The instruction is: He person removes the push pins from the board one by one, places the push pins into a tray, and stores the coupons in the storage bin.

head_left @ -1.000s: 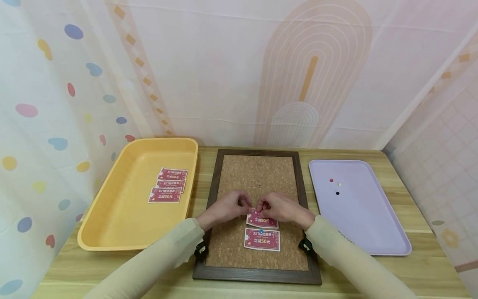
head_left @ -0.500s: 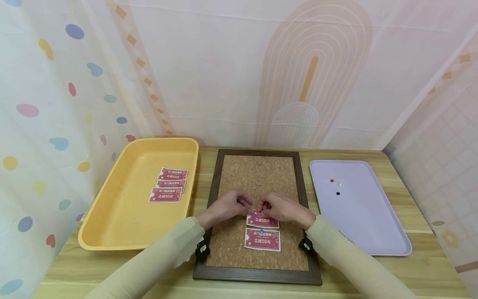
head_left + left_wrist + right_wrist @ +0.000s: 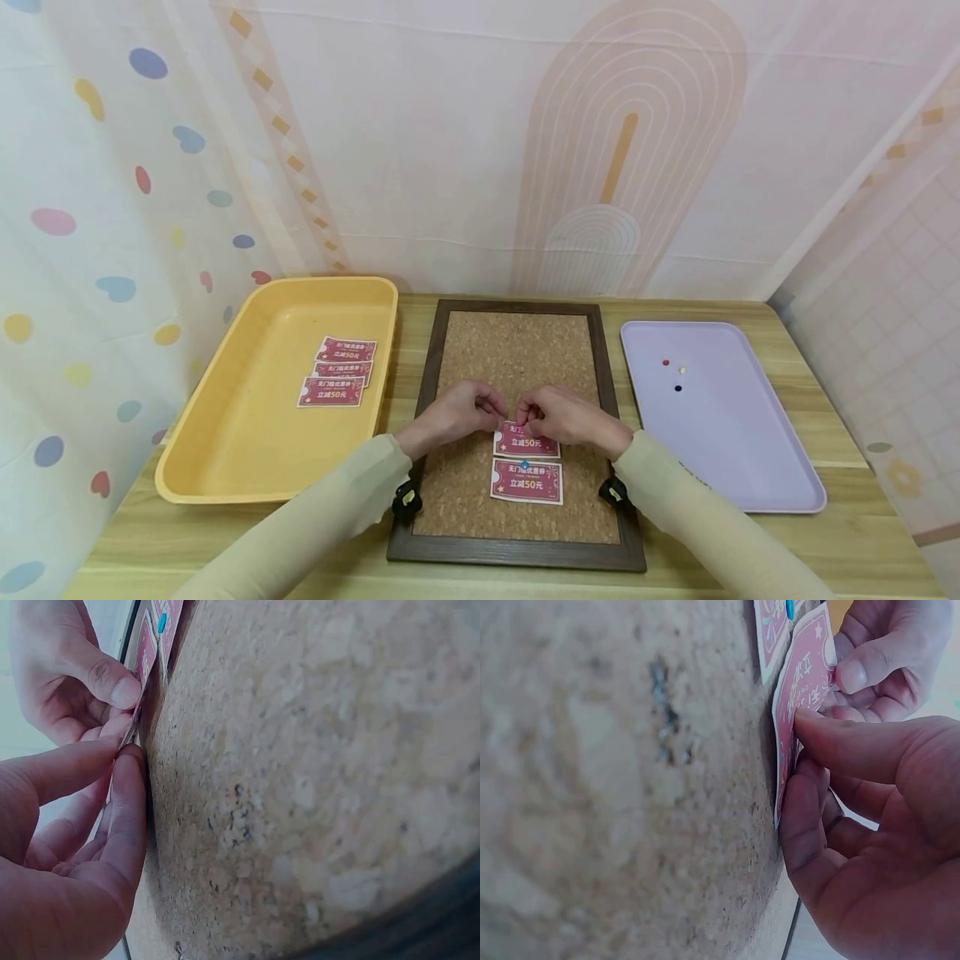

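In the head view, two red paper coupons lie one above the other on the framed corkboard (image 3: 517,350). The lower coupon (image 3: 527,483) has a blue pushpin (image 3: 525,464) at its top edge. My left hand (image 3: 461,410) pinches the upper coupon (image 3: 525,443) by its top left corner. At that coupon's top edge, the thumb and index finger of my right hand (image 3: 566,415) pinch a small bright red pushpin, mostly hidden by the fingers. Both wrist views show the upper coupon (image 3: 802,675) slightly bowed, close against the cork, with my fingertips meeting at it.
Left of the board stands a yellow tray (image 3: 225,433) with three overlapping coupons (image 3: 332,392). A lilac tray (image 3: 735,433) on the right holds a red pushpin (image 3: 665,362), a pale one (image 3: 682,370) and a black one (image 3: 678,388). Behind the wooden table hangs a patterned curtain.
Both hands stay at the upper coupon's top edge. That coupon looks slightly flatter against the board than one second ago; otherwise little differs.
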A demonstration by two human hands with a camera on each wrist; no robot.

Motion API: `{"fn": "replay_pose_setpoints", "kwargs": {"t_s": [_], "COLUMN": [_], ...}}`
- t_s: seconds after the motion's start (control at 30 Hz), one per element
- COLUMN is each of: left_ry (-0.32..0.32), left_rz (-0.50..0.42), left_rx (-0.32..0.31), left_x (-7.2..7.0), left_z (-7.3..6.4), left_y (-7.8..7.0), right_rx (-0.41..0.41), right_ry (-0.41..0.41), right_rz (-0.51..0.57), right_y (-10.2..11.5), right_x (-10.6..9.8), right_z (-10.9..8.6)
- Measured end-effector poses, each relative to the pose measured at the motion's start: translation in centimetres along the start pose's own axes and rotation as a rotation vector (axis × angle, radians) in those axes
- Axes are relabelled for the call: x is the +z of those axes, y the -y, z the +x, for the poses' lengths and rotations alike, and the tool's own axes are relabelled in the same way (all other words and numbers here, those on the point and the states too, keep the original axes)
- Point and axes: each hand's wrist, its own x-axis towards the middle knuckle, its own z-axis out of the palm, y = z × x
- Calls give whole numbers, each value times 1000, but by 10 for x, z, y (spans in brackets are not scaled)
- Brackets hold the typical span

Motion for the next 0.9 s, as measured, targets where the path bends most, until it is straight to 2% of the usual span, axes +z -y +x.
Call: {"fn": "replay_pose_setpoints", "kwargs": {"t_s": [0.2,0.37,0.9], "left_ry": [-1,-8,0], "left_rz": [63,105,103], "left_rx": [40,44,38], "left_x": [0,1,0], "left_z": [1,2,2], "left_y": [0,-1,1], "right_rx": [11,17,1], "right_ry": [-11,-13,4], "right_rz": [-43,-52,-22], "right_y": [2,1,0], "right_x": [-1,0,-1], "right_z": [-1,-1,0]}}
